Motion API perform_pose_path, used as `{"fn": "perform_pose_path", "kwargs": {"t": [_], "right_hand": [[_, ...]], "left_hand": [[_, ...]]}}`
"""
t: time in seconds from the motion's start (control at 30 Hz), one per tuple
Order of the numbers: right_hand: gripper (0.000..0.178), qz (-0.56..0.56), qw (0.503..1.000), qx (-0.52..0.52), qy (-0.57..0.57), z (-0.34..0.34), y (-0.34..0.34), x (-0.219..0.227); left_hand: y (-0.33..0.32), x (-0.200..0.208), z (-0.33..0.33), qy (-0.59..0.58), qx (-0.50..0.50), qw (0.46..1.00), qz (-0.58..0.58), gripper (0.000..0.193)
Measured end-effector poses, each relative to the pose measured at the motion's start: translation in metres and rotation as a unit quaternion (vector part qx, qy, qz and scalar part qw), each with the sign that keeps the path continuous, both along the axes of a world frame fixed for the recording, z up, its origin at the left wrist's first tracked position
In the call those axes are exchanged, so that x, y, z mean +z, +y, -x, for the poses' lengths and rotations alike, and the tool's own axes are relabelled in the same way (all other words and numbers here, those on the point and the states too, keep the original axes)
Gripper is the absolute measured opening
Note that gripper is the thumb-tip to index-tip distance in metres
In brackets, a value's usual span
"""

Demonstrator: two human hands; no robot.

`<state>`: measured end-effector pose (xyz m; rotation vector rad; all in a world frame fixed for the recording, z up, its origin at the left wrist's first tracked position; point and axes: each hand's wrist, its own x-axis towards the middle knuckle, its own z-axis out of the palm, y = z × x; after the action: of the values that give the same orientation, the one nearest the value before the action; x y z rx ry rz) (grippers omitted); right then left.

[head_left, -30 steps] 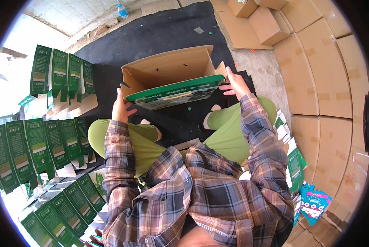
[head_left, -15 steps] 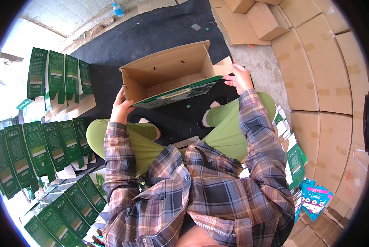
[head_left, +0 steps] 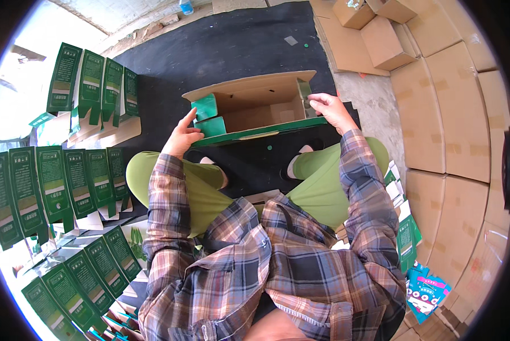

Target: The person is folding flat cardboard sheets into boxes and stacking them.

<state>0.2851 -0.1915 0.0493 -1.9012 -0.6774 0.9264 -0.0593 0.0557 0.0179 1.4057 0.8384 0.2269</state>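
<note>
An open-topped cardboard box (head_left: 260, 120), green outside and plain brown inside, stands in front of me between my feet. At its left end two green flaps (head_left: 211, 126) are folded inward over the opening. My left hand (head_left: 181, 136) touches these flaps, its index finger and thumb spread apart. My right hand (head_left: 333, 113) has its fingers and thumb closed at the right end flap (head_left: 305, 98), which stands tilted inward. The back panel rises along the far side. My fingertips partly cover both end flaps.
Several green printed boxes (head_left: 56, 182) stand in rows on my left. A wall of brown cartons (head_left: 454, 108) rises on the right, with open cartons (head_left: 385, 42) at the far right. Flattened green and white cardboard (head_left: 405, 238) and a blue packet (head_left: 425, 292) lie beside me. Black matting (head_left: 232, 51) covers the floor.
The left end flaps have been folded inward, showing their green faces. The right flap has swung from sticking outward to tilting in. The view has shifted slightly.
</note>
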Motion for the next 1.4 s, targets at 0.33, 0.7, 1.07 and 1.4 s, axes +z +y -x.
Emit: {"fn": "perform_pose_path", "kwargs": {"t": [0.33,0.7,1.07,1.4], "right_hand": [[0.071,0.004,0.978,0.0,0.211,-0.004,0.02,0.011],[0.061,0.036,0.9,0.11,-0.42,0.015,0.022,-0.026],[0.076,0.1,0.843,0.216,-0.482,0.044,0.024,-0.014],[0.083,0.118,0.815,0.256,-0.506,0.042,0.022,-0.03]], "left_hand": [[0.015,-0.009,0.001,0.009,-0.071,0.997,0.03,0.086],[-0.004,-0.027,-0.029,0.178,0.037,0.851,-0.493,0.047],[-0.038,-0.003,-0.046,0.193,-0.142,0.798,-0.553,0.082],[-0.039,-0.006,-0.055,0.223,-0.16,0.773,-0.572,0.087]]}}
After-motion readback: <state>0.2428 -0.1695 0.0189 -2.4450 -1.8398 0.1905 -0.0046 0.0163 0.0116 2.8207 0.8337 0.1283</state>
